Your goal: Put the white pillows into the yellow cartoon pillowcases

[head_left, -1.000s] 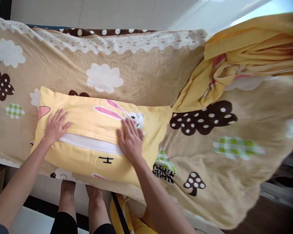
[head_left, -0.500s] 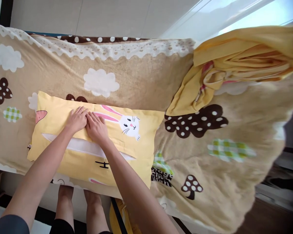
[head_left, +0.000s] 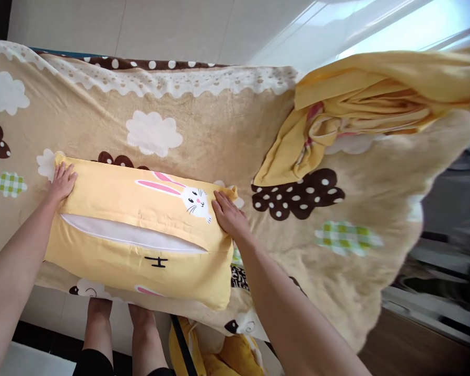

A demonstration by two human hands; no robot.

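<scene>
A yellow pillow lies on the beige blanket, printed with a white rabbit with pink ears. A long slit in its cover gapes and shows the white inner pillow. My left hand rests on the pillow's far left corner, fingers stretched out and slightly spread. At the far right corner, beside the rabbit's face, my right hand presses with its fingers extended. The cover's corner bunches up just beyond those fingers. Both palms face down, and their undersides are hidden.
The blanket, patterned with clouds and mushrooms, covers the bed. Yellow cloth is heaped at the far right. Yellow fabric shows below the bed's near edge, by a black bar. A tiled wall runs behind.
My hands have moved apart from the pillow's middle, left hand to the left corner and right hand to the right corner. The slit gapes wider, and the view has shifted slightly right.
</scene>
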